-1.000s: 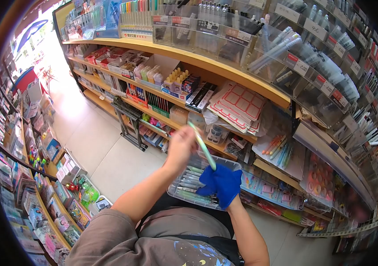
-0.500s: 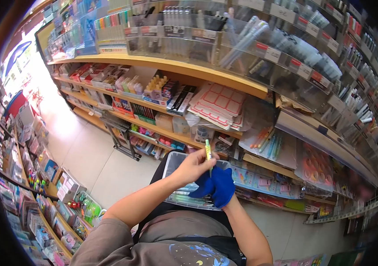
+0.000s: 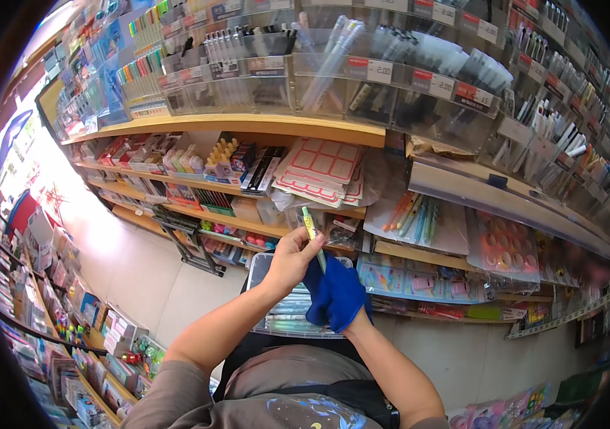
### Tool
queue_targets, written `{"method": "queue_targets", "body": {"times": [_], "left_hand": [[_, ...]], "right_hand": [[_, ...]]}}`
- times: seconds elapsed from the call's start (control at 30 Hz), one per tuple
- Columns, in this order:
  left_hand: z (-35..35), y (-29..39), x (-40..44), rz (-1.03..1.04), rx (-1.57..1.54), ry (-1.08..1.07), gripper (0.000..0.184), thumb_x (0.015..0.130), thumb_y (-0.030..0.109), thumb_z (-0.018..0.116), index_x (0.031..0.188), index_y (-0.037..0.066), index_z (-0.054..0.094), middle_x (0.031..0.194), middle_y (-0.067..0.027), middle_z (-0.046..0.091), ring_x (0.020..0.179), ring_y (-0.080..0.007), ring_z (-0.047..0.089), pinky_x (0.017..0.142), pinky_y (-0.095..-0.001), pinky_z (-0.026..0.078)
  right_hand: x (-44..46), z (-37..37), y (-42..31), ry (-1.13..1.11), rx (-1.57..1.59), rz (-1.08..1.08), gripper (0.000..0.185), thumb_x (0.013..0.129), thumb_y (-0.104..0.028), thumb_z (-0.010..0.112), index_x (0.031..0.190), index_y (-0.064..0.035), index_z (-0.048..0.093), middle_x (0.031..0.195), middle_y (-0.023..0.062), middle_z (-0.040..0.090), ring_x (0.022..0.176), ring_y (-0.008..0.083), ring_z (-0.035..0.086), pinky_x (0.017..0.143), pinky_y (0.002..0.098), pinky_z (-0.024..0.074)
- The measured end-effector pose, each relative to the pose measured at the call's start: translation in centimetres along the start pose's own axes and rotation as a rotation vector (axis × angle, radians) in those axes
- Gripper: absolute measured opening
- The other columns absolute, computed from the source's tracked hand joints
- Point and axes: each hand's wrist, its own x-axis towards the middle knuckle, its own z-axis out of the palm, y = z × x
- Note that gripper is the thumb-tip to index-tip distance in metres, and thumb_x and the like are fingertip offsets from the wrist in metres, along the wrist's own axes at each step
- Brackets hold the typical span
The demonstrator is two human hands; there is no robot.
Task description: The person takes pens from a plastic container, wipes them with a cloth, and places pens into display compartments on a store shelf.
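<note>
A light green and yellow pen stands tilted between my two hands, over a clear plastic box. Fingers and thumb of my left hand are closed round its upper part. My right hand is covered by a blue cloth or glove and wraps the pen's lower end. Several pens lie in the box on my lap, partly hidden by my hands and the blue fabric.
Shelves ahead hold clear pen racks, boxed stationery and red-framed label sheets. A dark folding stand is left of the box. Packed goods line the lower left. Bagged items hang at the right.
The view has turned to the right. My left hand, first beside the pen's raised end, has closed round the pen, and the pen has come lower between my hands.
</note>
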Motion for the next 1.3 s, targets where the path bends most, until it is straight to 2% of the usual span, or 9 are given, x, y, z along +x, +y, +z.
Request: {"method": "queue_targets", "body": {"times": [0.1,0.37,0.53,0.63,0.77,0.83,0.87,1.07,1.3], "left_hand": [[0.8,0.7,-0.1,-0.122,0.006,0.043,0.018,0.088,0.024,0.051,0.084,0.007,0.055,0.069,0.0036,0.053,0.058,-0.0032,0.044,0.052,-0.0171,0.034],[0.7,1.6,3.0,-0.250,-0.445,0.037,0.021,0.090,0.025,0.046,0.083,0.007,0.052,0.062,0.0019,0.045,0.050,-0.0064,0.038,0.045,-0.0207,0.031],[5.4,3.0,5.8,-0.222,0.407,-0.249,0.027,0.084,0.029,0.057,0.081,0.003,0.057,0.056,0.0007,0.047,0.044,-0.0052,0.040,0.037,-0.0200,0.031],[9.0,0.9,8.9,0.003,0.827,-0.415,0.046,0.078,0.040,0.061,0.072,-0.006,0.060,0.059,-0.0153,0.055,0.052,-0.0212,0.052,0.053,-0.0365,0.041],[12.5,-4.2,14.1,0.156,1.130,-0.305,0.041,0.077,0.038,0.059,0.081,-0.003,0.061,0.059,-0.0191,0.057,0.061,-0.0301,0.060,0.060,-0.0395,0.046],[13.9,-3.3,15.7,0.000,1.105,-0.328,0.041,0.076,0.038,0.060,0.093,0.001,0.059,0.068,-0.0179,0.060,0.068,-0.0304,0.060,0.065,-0.0396,0.047],[14.5,-2.9,16.1,-0.079,1.093,-0.340,0.042,0.076,0.039,0.060,0.099,0.003,0.058,0.072,-0.0173,0.061,0.071,-0.0305,0.060,0.068,-0.0396,0.047],[15.6,-8.6,19.4,0.334,0.983,-0.069,0.049,0.073,0.039,0.065,0.112,0.011,0.053,0.101,-0.0120,0.059,0.092,-0.0281,0.057,0.082,-0.0390,0.042],[15.1,-2.5,16.8,-0.105,0.968,-0.333,0.043,0.081,0.036,0.056,0.111,0.006,0.052,0.071,-0.0120,0.063,0.055,-0.0216,0.062,0.053,-0.0308,0.049]], "right_hand": [[-0.7,1.9,-1.2,0.121,0.157,-0.108,0.023,0.091,-0.023,0.045,0.103,-0.0075,0.056,0.072,-0.0091,0.044,0.059,-0.0002,0.037,0.051,0.0145,0.0296],[1.2,-1.3,2.6,-0.024,-0.334,-0.348,0.009,0.085,-0.014,0.048,0.079,-0.0074,0.050,0.073,0.0016,0.051,0.058,0.0076,0.046,0.047,0.0221,0.0364],[1.4,-0.1,4.8,-0.028,-0.325,-0.174,0.016,0.089,-0.020,0.046,0.093,-0.0064,0.052,0.082,0.0021,0.055,0.062,0.0069,0.049,0.051,0.0207,0.0385],[1.0,0.5,2.5,-0.163,-0.441,0.047,0.026,0.089,-0.023,0.047,0.107,-0.0039,0.050,0.096,0.0051,0.054,0.079,0.0111,0.051,0.071,0.0240,0.0415],[-0.4,1.6,0.3,-0.071,-0.648,-0.141,0.027,0.089,-0.022,0.046,0.107,-0.0022,0.050,0.099,0.0099,0.054,0.089,0.0178,0.051,0.079,0.0285,0.0398],[-1.0,1.8,0.5,-0.007,-0.547,-0.370,0.019,0.087,-0.017,0.043,0.095,-0.0033,0.055,0.088,0.0156,0.055,0.083,0.0289,0.053,0.075,0.0357,0.0399],[-1.2,1.4,0.8,-0.052,-0.465,-0.222,0.027,0.090,-0.021,0.043,0.109,-0.0022,0.046,0.103,0.0105,0.051,0.095,0.0209,0.049,0.080,0.0296,0.0395],[-1.5,0.6,1.7,-0.119,-0.194,-0.091,0.036,0.094,-0.023,0.038,0.123,-0.0013,0.037,0.117,0.0036,0.046,0.105,0.0128,0.046,0.084,0.0234,0.0407],[-1.1,1.2,0.5,-0.030,-0.295,-0.057,0.028,0.092,-0.022,0.043,0.113,-0.0025,0.047,0.102,0.0026,0.053,0.090,0.0131,0.051,0.079,0.0247,0.0412]]}}
